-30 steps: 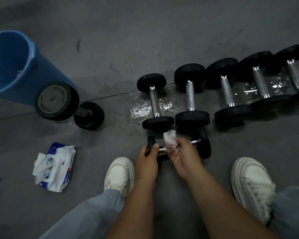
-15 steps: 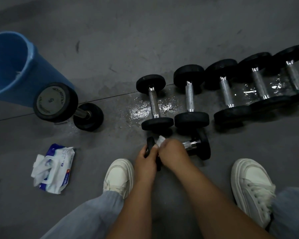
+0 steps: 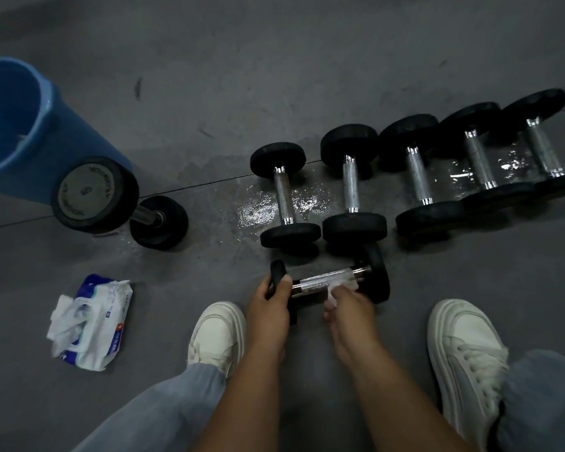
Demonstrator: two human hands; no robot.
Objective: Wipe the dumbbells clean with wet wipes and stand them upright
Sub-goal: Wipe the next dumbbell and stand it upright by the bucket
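Grey floor (image 3: 307,66), dim light, seen from above between the person's knees. One small dumbbell (image 3: 327,281) lies crosswise on the floor just ahead of the feet, its chrome handle running left to right with a black plate at each end. Left hand (image 3: 269,309) grips the left plate, fingers curled over the rim and thumb on the inner face. Right hand (image 3: 349,305) is motion-blurred. It holds a white wipe (image 3: 332,296) against the handle near the right plate, fingers bunched round the wipe; exact finger placement not readable.

Beyond it, a row of five dumbbells (image 3: 351,187) lies side by side, handles pointing away from the person, neighbouring plates touching or nearly so. Wet patches (image 3: 265,213) shine on the floor under the row.

Off left, well apart, a larger dumbbell (image 3: 95,194) seems to stand on one end with its printed plate face up, just beside a blue bucket (image 3: 10,125). Cannot tell whether they touch. Nearer the person on the left, a wipes pack (image 3: 92,324), white and blue, lies flat with a sheet sticking out.

White left shoe (image 3: 217,334) sits just beside the left wrist. White right shoe (image 3: 463,360) is apart to the right. Pale trouser legs (image 3: 163,409) show along the bottom edge.
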